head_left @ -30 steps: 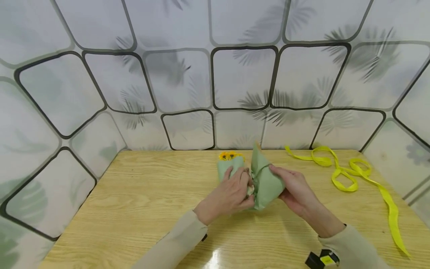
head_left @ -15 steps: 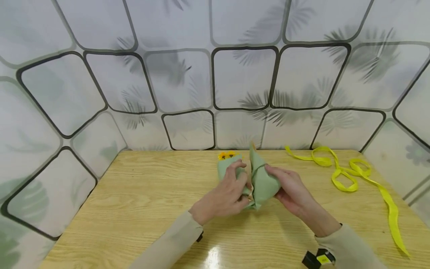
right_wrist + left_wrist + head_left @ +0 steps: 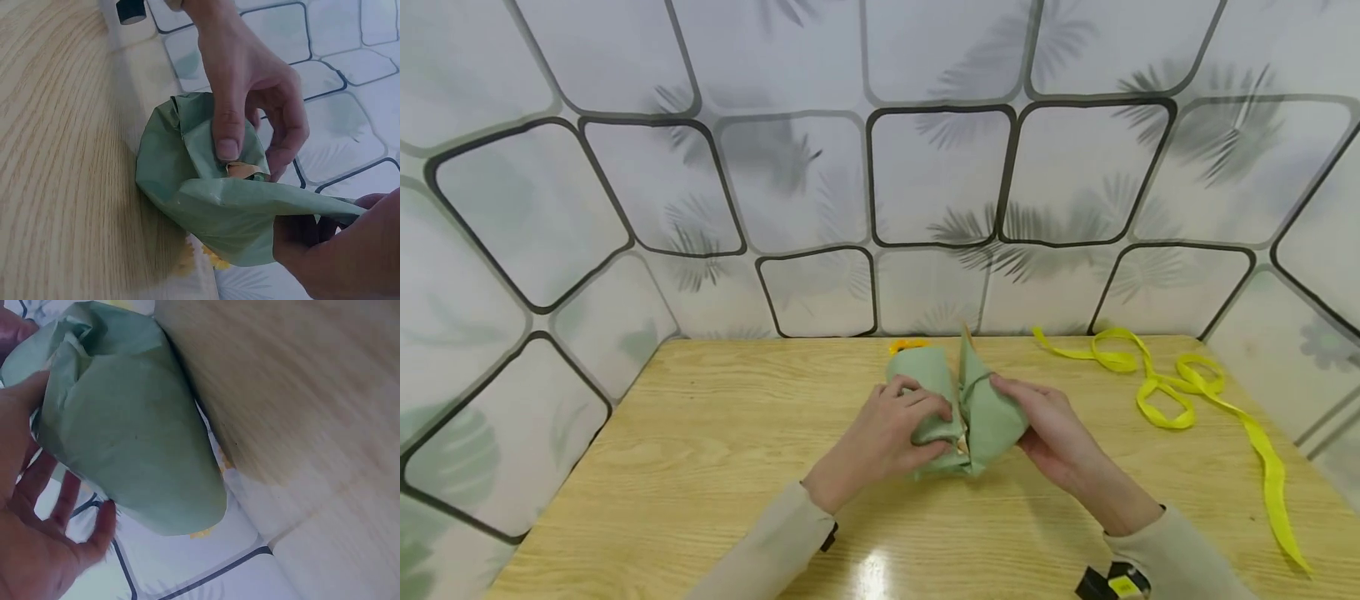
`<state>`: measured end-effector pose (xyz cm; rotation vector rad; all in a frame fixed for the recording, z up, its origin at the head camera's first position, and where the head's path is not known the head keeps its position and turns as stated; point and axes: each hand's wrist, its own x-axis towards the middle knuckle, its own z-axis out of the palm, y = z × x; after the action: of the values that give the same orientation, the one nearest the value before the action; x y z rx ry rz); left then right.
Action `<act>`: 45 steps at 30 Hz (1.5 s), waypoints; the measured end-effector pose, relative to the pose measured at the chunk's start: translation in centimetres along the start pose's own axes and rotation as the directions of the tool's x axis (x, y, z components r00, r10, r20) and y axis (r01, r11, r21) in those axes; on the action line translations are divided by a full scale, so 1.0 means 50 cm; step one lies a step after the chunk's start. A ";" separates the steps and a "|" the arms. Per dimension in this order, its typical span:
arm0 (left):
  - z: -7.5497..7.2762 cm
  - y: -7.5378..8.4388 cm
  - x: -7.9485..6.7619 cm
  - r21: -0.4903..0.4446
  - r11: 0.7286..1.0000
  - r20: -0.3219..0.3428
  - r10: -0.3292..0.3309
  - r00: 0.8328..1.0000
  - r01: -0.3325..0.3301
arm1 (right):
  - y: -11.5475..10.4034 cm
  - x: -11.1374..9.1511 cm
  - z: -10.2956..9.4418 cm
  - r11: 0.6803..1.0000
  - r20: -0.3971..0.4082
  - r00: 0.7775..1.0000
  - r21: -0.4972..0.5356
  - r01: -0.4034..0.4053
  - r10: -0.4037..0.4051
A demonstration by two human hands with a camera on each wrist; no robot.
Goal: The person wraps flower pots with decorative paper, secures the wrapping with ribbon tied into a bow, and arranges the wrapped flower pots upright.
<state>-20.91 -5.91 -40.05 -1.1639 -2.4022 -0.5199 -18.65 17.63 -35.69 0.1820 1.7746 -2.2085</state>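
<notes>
A small bouquet in pale green wrapping paper sits on the table, with yellow-orange flowers just showing at its far end. My left hand holds its near left side; in the right wrist view the thumb presses the paper near a tan edge, with the fingers behind. My right hand pinches a raised green paper flap between thumb and fingers. Between the two paper parts runs a narrow gap where tan paper shows. The stems are hidden. In the left wrist view, the green paper looks rounded and smooth.
A loose, curled yellow ribbon lies on the right side of the wooden table. Behind the table's far edge stands a patterned cloth backdrop. A black device is worn at the right wrist.
My left hand lifted from the gap and shifted left and down to the wrap's near left side. Less of the flowers shows. My right hand keeps its pinch on the flap, nearly still.
</notes>
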 end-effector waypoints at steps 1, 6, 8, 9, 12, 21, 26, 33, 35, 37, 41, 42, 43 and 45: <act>0.000 0.003 -0.001 0.001 1.000 0.000 -0.008 1.000 0.008 | 0.000 -0.001 0.001 1.000 -0.006 1.000 -0.004 0.005 -0.005; 0.003 0.015 -0.002 -0.017 0.999 -0.005 -0.047 0.999 0.047 | 0.002 -0.003 0.008 0.999 -0.001 0.999 -0.030 0.036 -0.036; 0.004 0.017 -0.002 -0.015 0.998 -0.007 -0.060 0.998 0.060 | 0.003 -0.005 0.012 0.999 -0.003 0.999 -0.035 0.041 -0.041; 0.005 0.018 -0.003 -0.009 0.998 -0.012 -0.065 0.998 0.065 | 0.004 -0.006 0.014 0.998 -0.006 0.999 -0.035 0.044 -0.044; 0.008 0.020 -0.004 0.067 0.994 -0.042 -0.079 0.996 0.082 | 0.005 -0.007 0.021 0.997 -0.016 0.998 -0.042 0.059 -0.060; 0.010 0.030 -0.003 0.056 0.991 -0.053 -0.122 0.991 0.125 | 0.004 -0.004 0.037 0.989 -0.024 0.994 -0.104 0.107 -0.110; 0.005 0.023 0.000 -0.094 0.984 0.064 -0.146 0.987 0.152 | 0.001 -0.007 0.043 0.981 0.005 0.993 -0.154 0.118 -0.119; -0.010 -0.001 0.010 -0.422 0.864 0.166 -0.225 0.960 0.276 | 0.010 -0.006 0.050 0.979 0.001 0.993 -0.168 0.112 -0.114; -0.010 -0.006 0.011 -0.473 0.827 0.165 -0.255 0.953 0.303 | 0.017 -0.005 0.052 0.974 0.007 0.994 -0.197 0.112 -0.113; -0.009 -0.011 0.012 -0.517 0.784 0.173 -0.297 0.939 0.344 | 0.025 -0.005 0.053 0.966 0.014 0.993 -0.233 0.113 -0.113; -0.011 -0.020 0.012 -0.646 0.610 0.229 -0.420 0.878 0.460 | 0.034 -0.007 0.056 0.952 0.018 0.992 -0.280 0.124 -0.124; -0.012 -0.023 0.013 -0.681 0.542 0.252 -0.457 0.853 0.492 | 0.035 -0.008 0.056 0.948 0.023 0.991 -0.289 0.131 -0.130; -0.013 -0.026 0.015 -0.712 0.475 0.274 -0.490 0.828 0.517 | 0.036 -0.009 0.056 0.946 0.028 0.990 -0.295 0.138 -0.136; -0.015 -0.030 0.019 -0.757 0.360 0.311 -0.537 0.784 0.546 | 0.037 -0.009 0.057 0.941 0.037 0.989 -0.304 0.148 -0.143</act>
<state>-22.47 -6.55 -39.12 -0.5282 -2.5422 -2.0580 -17.39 14.57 -36.64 -0.0360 2.1542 -1.9847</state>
